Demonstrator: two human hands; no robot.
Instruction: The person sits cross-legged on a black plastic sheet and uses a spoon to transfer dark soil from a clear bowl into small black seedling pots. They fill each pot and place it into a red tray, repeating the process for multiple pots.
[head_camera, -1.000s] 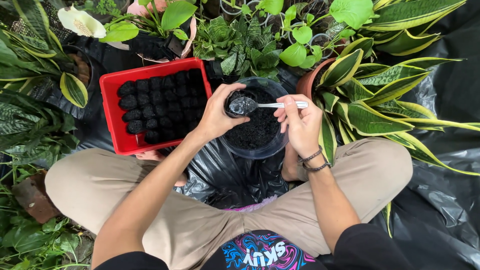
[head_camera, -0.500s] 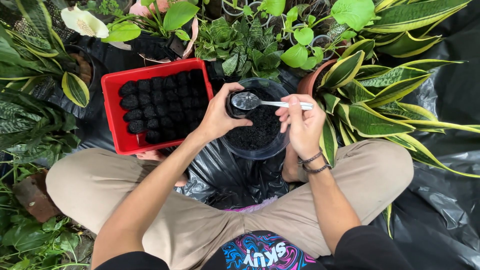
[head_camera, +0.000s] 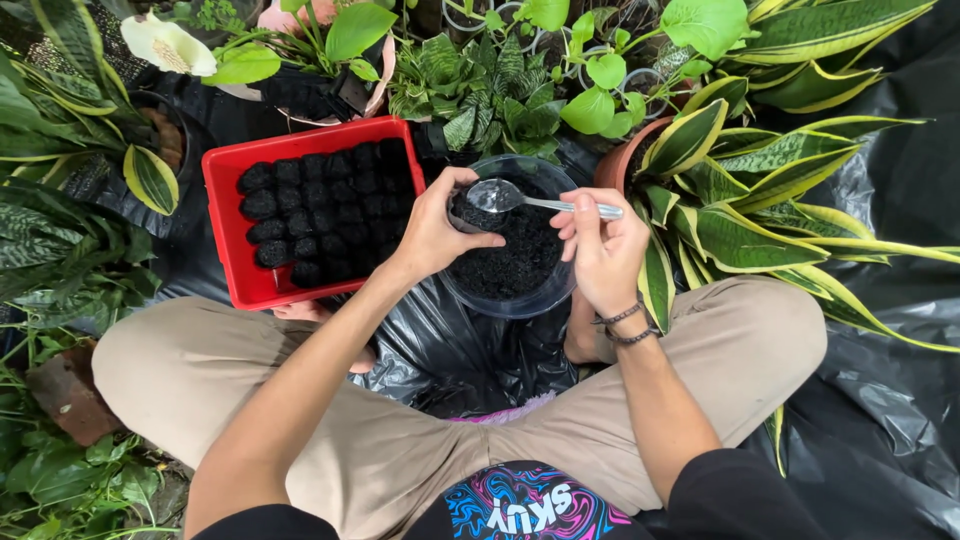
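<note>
Your left hand (head_camera: 435, 235) is clenched around a small dark pot (head_camera: 468, 212), held over the clear round bowl (head_camera: 548, 292) of black soil that sits just ahead of your crossed legs. Taking the bowl as a clock face, the pot hovers near its 10 o'clock edge. Your right hand (head_camera: 600, 250) comes in from about 3 o'clock and pinches the handle of a metal spoon (head_camera: 520, 198) between thumb and fingertips; the spoon's bowl lies over the pot's mouth, and whether it carries soil you cannot tell from here.

The little pot looks thin-walled and light, probably soft plastic that gives under a squeeze, so grip it around the sides with an even wrap and keep it upright, since loose soil will spill from the rim. The spoon is stiff and smooth; a hold well back on the handle, as you have now, gives the best control of the tip. The soil looks crumbly and dry.

At 9 o'clock from the bowl, a red tray (head_camera: 225, 235) holds rows of small pots packed with the same dark soil, standing close against one another. Black plastic sheeting (head_camera: 880, 400) lies under everything. Leafy green plants (head_camera: 480, 80) crowd from 10 to 12 o'clock, and a striped yellow-edged plant (head_camera: 740, 200) in a terracotta pot reaches in at 2 o'clock, its leaves close to your right wrist.
</note>
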